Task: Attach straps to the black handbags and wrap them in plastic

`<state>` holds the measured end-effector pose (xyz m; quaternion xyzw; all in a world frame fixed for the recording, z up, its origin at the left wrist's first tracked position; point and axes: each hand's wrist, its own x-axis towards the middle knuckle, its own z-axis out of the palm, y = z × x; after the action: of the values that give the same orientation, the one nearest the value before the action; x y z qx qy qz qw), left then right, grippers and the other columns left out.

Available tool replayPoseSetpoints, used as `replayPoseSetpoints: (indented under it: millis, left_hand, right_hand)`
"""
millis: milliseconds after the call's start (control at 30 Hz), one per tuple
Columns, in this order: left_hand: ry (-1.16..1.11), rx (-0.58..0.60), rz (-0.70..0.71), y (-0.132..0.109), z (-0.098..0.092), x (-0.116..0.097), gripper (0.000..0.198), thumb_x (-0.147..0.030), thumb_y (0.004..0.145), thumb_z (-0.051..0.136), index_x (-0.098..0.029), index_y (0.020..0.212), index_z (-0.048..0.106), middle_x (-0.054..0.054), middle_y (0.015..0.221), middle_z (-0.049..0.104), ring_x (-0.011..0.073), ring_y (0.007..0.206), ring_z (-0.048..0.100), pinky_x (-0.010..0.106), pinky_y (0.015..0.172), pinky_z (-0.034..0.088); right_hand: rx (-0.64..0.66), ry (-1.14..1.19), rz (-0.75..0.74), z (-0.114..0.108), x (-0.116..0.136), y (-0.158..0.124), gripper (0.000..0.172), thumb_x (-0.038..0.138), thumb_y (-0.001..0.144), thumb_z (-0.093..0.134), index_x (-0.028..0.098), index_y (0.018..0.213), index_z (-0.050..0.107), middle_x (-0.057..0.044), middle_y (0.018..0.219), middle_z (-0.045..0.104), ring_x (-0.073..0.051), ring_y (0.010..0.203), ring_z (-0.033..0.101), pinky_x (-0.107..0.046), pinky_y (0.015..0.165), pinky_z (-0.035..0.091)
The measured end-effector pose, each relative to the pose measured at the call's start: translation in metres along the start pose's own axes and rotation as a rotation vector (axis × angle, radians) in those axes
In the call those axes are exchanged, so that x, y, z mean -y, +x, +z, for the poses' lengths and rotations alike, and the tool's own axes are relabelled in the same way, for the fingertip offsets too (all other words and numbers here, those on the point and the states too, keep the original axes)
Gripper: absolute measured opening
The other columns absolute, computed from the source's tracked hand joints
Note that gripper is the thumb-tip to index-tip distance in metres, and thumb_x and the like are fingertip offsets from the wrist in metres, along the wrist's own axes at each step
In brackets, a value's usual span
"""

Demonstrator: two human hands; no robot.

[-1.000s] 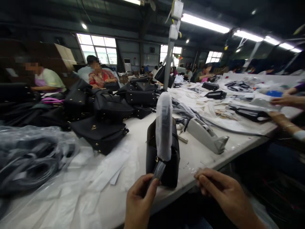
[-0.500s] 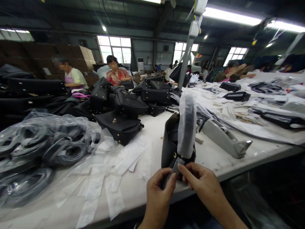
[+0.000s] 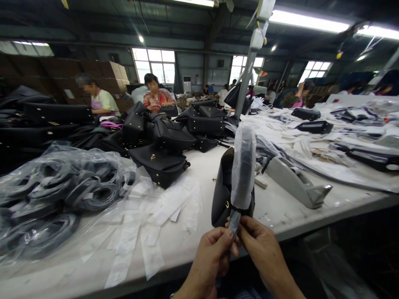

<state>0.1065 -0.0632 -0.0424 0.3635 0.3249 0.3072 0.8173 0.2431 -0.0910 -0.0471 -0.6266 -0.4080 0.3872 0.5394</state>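
In front of me a black handbag stands upright near the table's front edge. Its raised handle is covered by a whitish translucent wrap. Below the handle, a grey plastic-wrapped strap runs down from the bag between my hands. My left hand is closed on this strap, thumb on top. My right hand is closed at the strap's other side, its fingertips partly hidden behind the strap and against the bag's lower front.
Plastic-wrapped strap coils lie at left, with white strips beside them. Black handbags are piled behind. A grey tape dispenser stands right of my bag. A metal post rises behind; other people sit across the table.
Both hands have shifted slightly lower along the strap, and the left thumb has slid down it. The strap now stands steeper. The view has turned slightly left.
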Motion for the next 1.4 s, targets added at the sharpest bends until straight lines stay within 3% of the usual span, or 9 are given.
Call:
replayPoseSetpoints:
  millis: [333, 567, 667, 767, 833, 933, 1167, 1300, 1400]
  left_hand:
    - [-0.018, 0.032, -0.046, 0.001, 0.001, 0.003, 0.052, -0.063, 0.069, 0.075, -0.013, 0.075, 0.062, -0.005, 0.053, 0.057, -0.0012, 0.029, 0.022, 0.021, 0.033, 0.007]
    - [-0.115, 0.109, -0.067, 0.002, -0.008, 0.001, 0.042, -0.054, 0.081, 0.07, -0.016, 0.069, 0.055, -0.01, 0.046, 0.04, 0.0, 0.033, 0.012, 0.02, 0.036, 0.004]
    - [-0.14, 0.107, -0.075, 0.0, -0.009, 0.002, 0.042, -0.054, 0.081, 0.07, -0.016, 0.071, 0.055, -0.01, 0.049, 0.04, 0.0, 0.035, 0.012, 0.02, 0.037, 0.005]
    - [-0.076, 0.073, -0.036, -0.002, -0.007, 0.001, 0.047, -0.059, 0.078, 0.07, -0.016, 0.068, 0.054, -0.009, 0.047, 0.043, -0.0002, 0.033, 0.014, 0.021, 0.036, 0.007]
    - [-0.01, 0.028, 0.026, -0.003, -0.004, -0.001, 0.05, -0.062, 0.077, 0.069, -0.016, 0.066, 0.054, -0.006, 0.049, 0.05, 0.0002, 0.033, 0.018, 0.022, 0.036, 0.007]
    - [0.066, -0.014, 0.151, -0.003, 0.0, -0.002, 0.05, -0.061, 0.079, 0.068, -0.014, 0.065, 0.058, 0.001, 0.057, 0.06, 0.002, 0.037, 0.025, 0.023, 0.039, 0.012]
    - [0.086, -0.003, 0.252, 0.008, -0.007, 0.013, 0.054, -0.067, 0.076, 0.068, -0.015, 0.065, 0.059, 0.001, 0.053, 0.057, 0.0078, 0.045, 0.043, 0.022, 0.048, 0.03]
    - [0.264, -0.104, 0.202, 0.012, -0.011, 0.015, 0.059, -0.075, 0.073, 0.065, -0.017, 0.064, 0.059, -0.009, 0.041, 0.035, 0.0043, 0.037, 0.019, 0.021, 0.041, 0.011]
    - [0.379, -0.173, 0.277, 0.01, -0.008, 0.01, 0.063, -0.079, 0.071, 0.063, -0.017, 0.059, 0.061, -0.003, 0.045, 0.048, 0.0074, 0.041, 0.035, 0.021, 0.042, 0.025]
  right_hand:
    - [-0.028, -0.053, 0.133, 0.001, 0.02, 0.004, 0.03, 0.046, 0.066, 0.08, 0.018, 0.078, 0.08, -0.007, 0.072, 0.075, -0.018, 0.053, 0.06, -0.027, 0.048, 0.047]
    - [0.417, 0.474, 0.303, -0.014, 0.026, -0.005, 0.046, 0.048, 0.082, 0.075, 0.021, 0.119, 0.072, 0.003, 0.055, 0.057, -0.008, 0.054, 0.047, -0.021, 0.062, 0.044]
    - [0.512, 0.546, 0.273, -0.013, 0.026, -0.005, 0.049, 0.043, 0.075, 0.083, 0.023, 0.119, 0.071, -0.004, 0.087, 0.07, -0.01, 0.066, 0.056, -0.024, 0.068, 0.046]
    - [0.415, 0.474, 0.246, -0.002, 0.027, -0.005, 0.043, 0.042, 0.071, 0.086, 0.022, 0.106, 0.072, -0.007, 0.119, 0.067, -0.008, 0.064, 0.056, -0.025, 0.065, 0.047]
    - [0.312, 0.424, 0.242, 0.007, 0.027, -0.007, 0.039, 0.046, 0.077, 0.081, 0.018, 0.102, 0.072, -0.004, 0.09, 0.07, -0.006, 0.055, 0.048, -0.022, 0.057, 0.041]
    - [0.225, 0.41, 0.224, 0.015, 0.028, -0.011, 0.042, 0.052, 0.087, 0.069, 0.012, 0.1, 0.073, 0.006, 0.051, 0.046, -0.008, 0.05, 0.041, -0.021, 0.052, 0.034]
    - [0.297, 0.136, 0.052, -0.005, 0.021, -0.012, 0.048, 0.059, 0.092, 0.055, 0.015, 0.101, 0.07, 0.001, 0.053, 0.057, -0.014, 0.055, 0.055, -0.026, 0.061, 0.046]
    - [-0.084, -0.262, -0.147, -0.033, 0.028, -0.008, 0.048, 0.06, 0.094, 0.047, 0.018, 0.102, 0.069, 0.002, 0.051, 0.058, -0.016, 0.049, 0.057, -0.026, 0.053, 0.045]
    - [-0.245, -0.493, -0.304, -0.04, 0.045, 0.002, 0.038, 0.053, 0.089, 0.058, 0.023, 0.111, 0.067, 0.002, 0.063, 0.064, -0.017, 0.053, 0.06, -0.026, 0.055, 0.046]
